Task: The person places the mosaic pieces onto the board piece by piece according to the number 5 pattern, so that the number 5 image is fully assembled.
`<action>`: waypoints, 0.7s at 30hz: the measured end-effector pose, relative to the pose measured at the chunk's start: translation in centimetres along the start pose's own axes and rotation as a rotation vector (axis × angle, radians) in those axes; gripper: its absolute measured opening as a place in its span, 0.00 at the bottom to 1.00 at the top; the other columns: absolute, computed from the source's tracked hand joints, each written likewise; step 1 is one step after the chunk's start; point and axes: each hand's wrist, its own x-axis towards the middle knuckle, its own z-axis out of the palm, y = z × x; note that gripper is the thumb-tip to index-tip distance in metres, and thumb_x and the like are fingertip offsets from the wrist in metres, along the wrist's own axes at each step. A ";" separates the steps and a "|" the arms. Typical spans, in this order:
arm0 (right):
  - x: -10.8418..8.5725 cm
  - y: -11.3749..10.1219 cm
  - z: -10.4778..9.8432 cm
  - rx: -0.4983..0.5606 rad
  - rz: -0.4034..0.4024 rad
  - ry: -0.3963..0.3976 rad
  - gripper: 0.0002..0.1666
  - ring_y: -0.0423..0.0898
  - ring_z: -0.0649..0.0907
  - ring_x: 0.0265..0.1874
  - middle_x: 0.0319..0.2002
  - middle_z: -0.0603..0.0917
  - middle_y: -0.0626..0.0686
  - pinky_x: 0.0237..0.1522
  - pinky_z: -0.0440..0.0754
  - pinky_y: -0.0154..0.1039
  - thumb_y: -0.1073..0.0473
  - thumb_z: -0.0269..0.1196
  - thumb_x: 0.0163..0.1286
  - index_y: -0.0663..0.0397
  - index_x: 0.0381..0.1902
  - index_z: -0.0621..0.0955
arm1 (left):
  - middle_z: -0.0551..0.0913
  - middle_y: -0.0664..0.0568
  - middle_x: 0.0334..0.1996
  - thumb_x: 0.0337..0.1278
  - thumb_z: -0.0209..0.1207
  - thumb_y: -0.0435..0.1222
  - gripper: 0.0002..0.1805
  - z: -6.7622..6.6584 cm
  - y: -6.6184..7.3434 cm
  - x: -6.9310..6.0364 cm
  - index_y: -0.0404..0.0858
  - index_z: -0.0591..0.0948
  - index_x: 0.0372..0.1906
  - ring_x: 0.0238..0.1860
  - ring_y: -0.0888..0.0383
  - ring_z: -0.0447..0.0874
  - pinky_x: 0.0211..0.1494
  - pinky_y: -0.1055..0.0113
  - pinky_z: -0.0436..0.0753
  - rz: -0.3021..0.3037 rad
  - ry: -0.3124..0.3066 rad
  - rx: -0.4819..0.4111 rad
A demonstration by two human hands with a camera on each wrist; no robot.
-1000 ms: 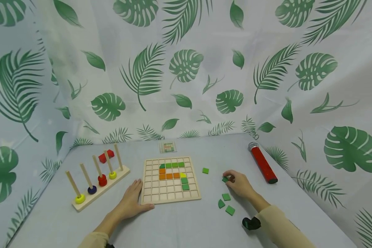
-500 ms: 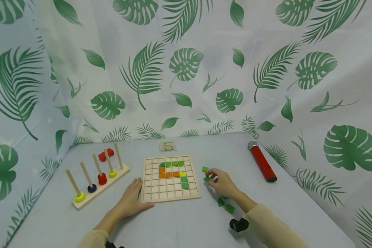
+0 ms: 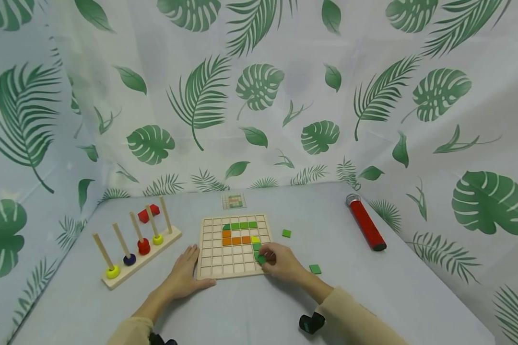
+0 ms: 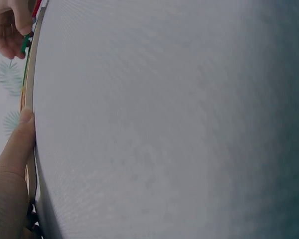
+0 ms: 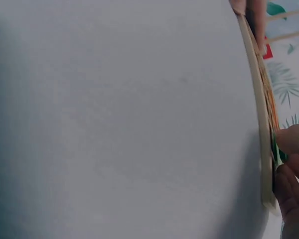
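"Pinching what, at the right hand [image 3: 281, 262]?"

"A green tile [image 3: 261, 259], between thumb and fingers, at the gridded board [image 3: 229, 267] lying between both hands; tile-to-board contact cannot be told."

"State of the left hand [image 3: 184, 276]?"

"Thumb set wide of extended fingers, resting against the board."

"Loose pieces on the counter [image 3: 241, 311]?"

"One green square [image 3: 287, 233] beyond the right hand, another green square [image 3: 315, 269] near its wrist."
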 end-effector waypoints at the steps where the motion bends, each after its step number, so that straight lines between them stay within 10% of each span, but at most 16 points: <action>1: -0.1 -0.1 0.1 -0.002 -0.005 -0.006 0.17 0.44 0.80 0.37 0.39 0.80 0.50 0.39 0.81 0.34 0.71 0.65 0.54 0.61 0.44 0.78 | 0.51 0.32 0.71 0.39 0.67 0.61 0.63 0.0 0.0 0.0 0.24 0.53 0.70 0.72 0.38 0.41 0.71 0.45 0.46 0.000 0.001 -0.002; 21: -0.6 -0.4 0.5 -0.050 -0.054 0.016 0.19 0.44 0.80 0.38 0.38 0.79 0.51 0.40 0.81 0.34 0.69 0.68 0.52 0.62 0.44 0.79 | 0.52 0.32 0.70 0.40 0.67 0.61 0.62 0.0 0.2 -0.1 0.24 0.54 0.70 0.72 0.38 0.42 0.71 0.45 0.47 0.000 0.005 0.017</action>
